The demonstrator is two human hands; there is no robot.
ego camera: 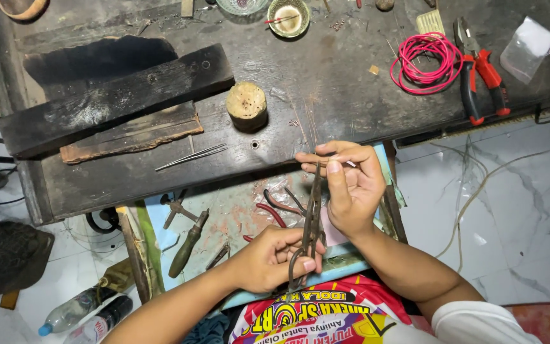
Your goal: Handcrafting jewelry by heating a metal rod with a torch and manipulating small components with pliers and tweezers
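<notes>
My left hand grips the looped handles of a pair of old dark metal shears, blades pointing up toward the workbench. My right hand is raised beside the blades, palm toward me. Its thumb and fingertips pinch a thin, small piece of metal at the blade tips; the piece is too small to make out. Both hands hover over an open pale blue drawer in front of my lap.
The drawer holds red-handled pliers, a wooden-handled tool and small pincers. On the dark workbench lie tweezers, a wooden stump, charred blocks, a pink wire coil, red pliers and small bowls. Bottles lie on the floor at lower left.
</notes>
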